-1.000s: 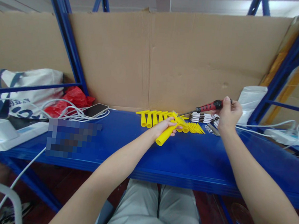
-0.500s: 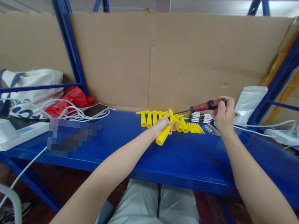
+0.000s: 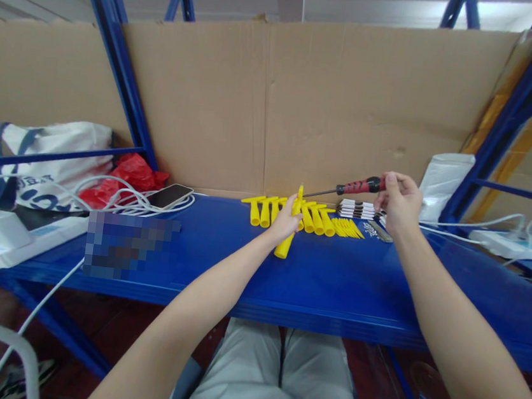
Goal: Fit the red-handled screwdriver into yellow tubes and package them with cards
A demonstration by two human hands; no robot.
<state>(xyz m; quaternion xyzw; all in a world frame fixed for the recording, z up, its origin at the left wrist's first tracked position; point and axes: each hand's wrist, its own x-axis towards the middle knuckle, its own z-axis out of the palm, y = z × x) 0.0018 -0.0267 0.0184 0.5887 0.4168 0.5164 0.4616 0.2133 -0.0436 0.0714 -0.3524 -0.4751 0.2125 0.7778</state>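
- Nearest: grey trousers [image 3: 274,380] of the seated person, below the front edge of the blue metal tabletop [image 3: 333,284].
- Yellow plastic tool with a tubular handle [image 3: 283,247]: above the tabletop, past its middle toward the back edge. Open lower end points toward the front edge, below the fingers; narrow head stands up beyond them.
- Left hand [image 3: 287,220]: closed around the tool's middle, thumb across it.
- Right hand [image 3: 402,205]: fingers pinching the butt of a red-and-black-handled screwdriver [image 3: 358,186], well right of the tool. Shaft runs left to the tool's head; contact at the tip too small to confirm.
- Along the back edge, behind the left hand: row of yellow plastic T-shaped pieces [image 3: 309,220], partly hidden by that hand.
- Right of the row: fan of thin yellow strips [image 3: 346,228], then small silvery bits [image 3: 370,230].
- Behind the strips: stacked white-and-dark pieces [image 3: 357,210].
- Farthest: brown cardboard sheet [image 3: 344,106], upright behind the back edge.
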